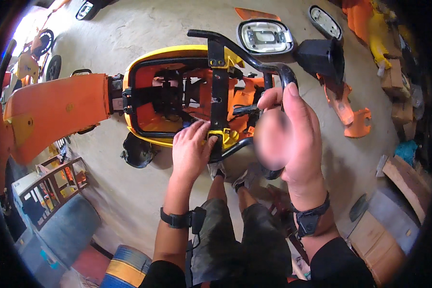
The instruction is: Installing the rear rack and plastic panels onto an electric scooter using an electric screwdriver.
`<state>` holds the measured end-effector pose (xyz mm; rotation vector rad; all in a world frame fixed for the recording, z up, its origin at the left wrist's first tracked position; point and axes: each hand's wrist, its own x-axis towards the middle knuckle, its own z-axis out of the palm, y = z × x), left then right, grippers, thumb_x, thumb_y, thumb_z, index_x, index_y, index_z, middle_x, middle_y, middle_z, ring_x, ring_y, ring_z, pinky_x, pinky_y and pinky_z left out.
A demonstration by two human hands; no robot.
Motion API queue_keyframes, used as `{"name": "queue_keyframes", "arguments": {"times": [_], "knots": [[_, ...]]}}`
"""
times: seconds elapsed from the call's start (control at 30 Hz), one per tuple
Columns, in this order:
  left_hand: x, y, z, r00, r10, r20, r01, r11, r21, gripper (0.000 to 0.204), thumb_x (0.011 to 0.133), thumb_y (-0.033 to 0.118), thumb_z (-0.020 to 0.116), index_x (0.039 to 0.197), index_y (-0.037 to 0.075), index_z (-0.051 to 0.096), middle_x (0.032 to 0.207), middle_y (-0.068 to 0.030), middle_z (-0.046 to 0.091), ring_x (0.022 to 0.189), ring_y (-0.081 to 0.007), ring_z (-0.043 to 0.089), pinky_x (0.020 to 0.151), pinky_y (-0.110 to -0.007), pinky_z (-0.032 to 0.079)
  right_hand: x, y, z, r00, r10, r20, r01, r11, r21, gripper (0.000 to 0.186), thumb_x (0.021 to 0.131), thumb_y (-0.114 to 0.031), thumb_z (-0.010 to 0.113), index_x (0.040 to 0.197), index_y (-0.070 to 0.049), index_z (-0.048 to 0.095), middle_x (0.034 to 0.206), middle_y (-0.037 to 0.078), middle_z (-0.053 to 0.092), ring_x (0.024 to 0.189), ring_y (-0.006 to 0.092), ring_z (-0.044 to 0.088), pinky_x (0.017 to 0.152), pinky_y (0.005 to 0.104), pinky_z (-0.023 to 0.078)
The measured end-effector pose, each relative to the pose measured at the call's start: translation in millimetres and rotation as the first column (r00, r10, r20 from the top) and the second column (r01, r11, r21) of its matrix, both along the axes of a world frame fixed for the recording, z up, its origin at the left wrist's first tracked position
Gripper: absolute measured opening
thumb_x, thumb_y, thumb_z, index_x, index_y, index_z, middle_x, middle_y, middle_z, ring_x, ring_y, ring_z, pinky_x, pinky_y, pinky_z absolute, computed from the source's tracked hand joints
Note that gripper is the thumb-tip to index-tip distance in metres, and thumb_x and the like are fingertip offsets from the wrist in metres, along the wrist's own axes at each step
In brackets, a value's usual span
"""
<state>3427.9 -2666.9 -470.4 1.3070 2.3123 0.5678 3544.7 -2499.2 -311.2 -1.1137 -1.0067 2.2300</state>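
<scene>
A yellow and orange scooter body (151,50) stands before me, its black-rimmed opening showing a dark frame inside. Across its right part sits a black tubular rail (237,48) with a flat crossbar (219,96). My left hand (192,149) lies over the near rim, fingers bent and close together, fingertips and thumb against the crossbar's near end beside a yellow bracket (221,134). My right hand (300,134) is closed round the rail's right-hand bend, thumb pointing up along the tube. Part of this hand is blurred.
An orange panel (57,105) extends left from the body. Beyond the rail lie an oval white-lined part (266,37), a black hollow part (321,57) and an orange bracket (343,105). A black shell (138,151) lies near left; cardboard boxes (377,245) lie near right.
</scene>
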Motion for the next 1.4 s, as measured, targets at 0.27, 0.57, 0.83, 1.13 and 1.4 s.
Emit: {"name": "queue_keyframes", "arguments": {"times": [0.27,0.57,0.83,1.13,1.4], "knots": [[-2,0,-10,0.992,0.066,0.109,-0.067,0.998,0.003,0.040,0.095,0.032,0.069,0.127,0.008,0.066,0.132,-0.0089,0.068,0.121,-0.0300,0.062,0.108,-0.044,0.041,-12,12,-3,0.992,-0.025,0.123,0.021,0.999,0.034,0.041,0.110,-0.046,0.047,0.098,-0.008,0.055,0.062,-0.005,0.039,0.044,0.0055,0.038,0.040,0.0228,0.033],[-14,18,6,0.971,0.074,0.227,-0.121,0.972,0.202,0.037,0.093,0.011,0.072,0.127,0.004,0.060,0.130,-0.0199,0.063,0.126,-0.0402,0.057,0.109,-0.048,0.045,-6,10,10,0.967,0.020,0.254,-0.002,0.997,-0.072,0.044,0.112,-0.049,0.039,0.108,-0.008,0.055,0.065,-0.003,0.040,0.041,0.0080,0.039,0.038,0.0252,0.034],[-43,136,-15,0.927,-0.079,-0.367,0.202,0.929,0.310,0.059,0.099,0.032,0.060,0.149,0.003,0.049,0.160,-0.0155,0.043,0.153,-0.0354,0.032,0.124,-0.052,0.024,-6,17,0,0.964,0.157,0.214,-0.188,0.973,0.136,0.058,0.112,-0.049,0.035,0.129,0.003,0.052,0.074,0.004,0.052,0.066,0.0125,0.054,0.063,0.0263,0.046],[-40,140,-30,0.878,-0.056,-0.475,0.186,0.955,0.232,0.053,0.097,0.021,0.057,0.147,0.005,0.055,0.156,-0.0130,0.051,0.152,-0.0299,0.038,0.126,-0.050,0.020,71,53,-39,0.997,0.012,0.078,-0.032,0.965,0.261,0.059,0.113,-0.048,0.035,0.126,0.004,0.060,0.085,0.005,0.063,0.081,0.0133,0.062,0.079,0.0292,0.051],[-45,147,-28,0.885,-0.028,-0.464,0.191,0.932,0.308,0.046,0.094,0.014,0.056,0.140,0.009,0.065,0.150,-0.0069,0.059,0.146,-0.0263,0.047,0.117,-0.042,0.033,104,45,-226,0.864,0.066,0.500,-0.150,0.980,0.132,0.047,0.109,-0.038,0.053,0.137,0.000,0.056,0.120,0.006,0.066,0.112,0.0147,0.058,0.097,0.0319,0.049]]}}
